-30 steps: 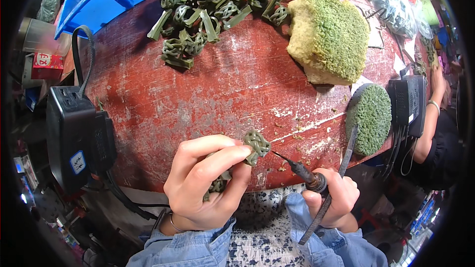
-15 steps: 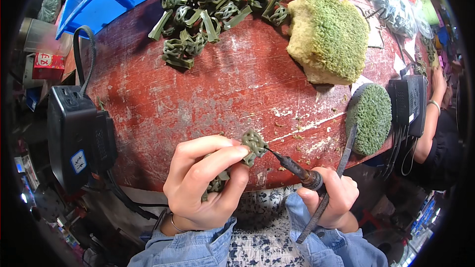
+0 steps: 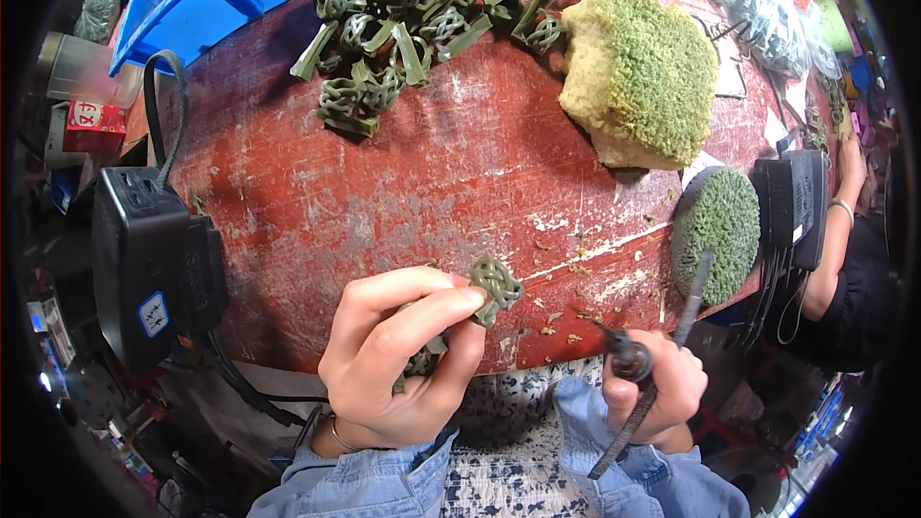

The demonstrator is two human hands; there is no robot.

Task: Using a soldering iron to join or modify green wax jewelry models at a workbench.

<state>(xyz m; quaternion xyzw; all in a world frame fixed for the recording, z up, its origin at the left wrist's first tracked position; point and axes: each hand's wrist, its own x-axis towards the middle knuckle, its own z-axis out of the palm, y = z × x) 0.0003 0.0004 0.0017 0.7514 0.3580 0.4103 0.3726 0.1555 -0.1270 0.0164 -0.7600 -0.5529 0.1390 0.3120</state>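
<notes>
- Head view, looking down: you are at a worn, scratched red table [image 3: 288, 201], both hands at its near edge.
- Your left hand [image 3: 398, 336] pinches a small knotted green piece [image 3: 496, 290] between thumb and fingers, above that edge; more green stuff [image 3: 422, 359] is tucked inside the same hand.
- Your right hand [image 3: 672, 379] is closed around two tools: a pen-like tool [image 3: 629, 359] with a dark handle, and a long narrow file [image 3: 622, 434] slanting across the fist, its upper end in front of an oval green block [image 3: 729, 221].
- The pen-like tool's tip is blurred and stands apart from the knotted piece.
- The step in hand looks like fine work on the knot. Another touch would call for steady left fingers and a slow approach, keeping the tip clear of them.
- Farther back lies a heap of similar green pieces [image 3: 393, 34], with a rough yellow-green sponge [image 3: 645, 67] to its right and a blue tray [image 3: 192, 5] to its left.
- Writing: a black box [image 3: 144, 259] at left wears a white, blue-edged sticker [image 3: 152, 315] with dark marks; a red box [image 3: 95, 125] behind it carries pale characters.
</notes>
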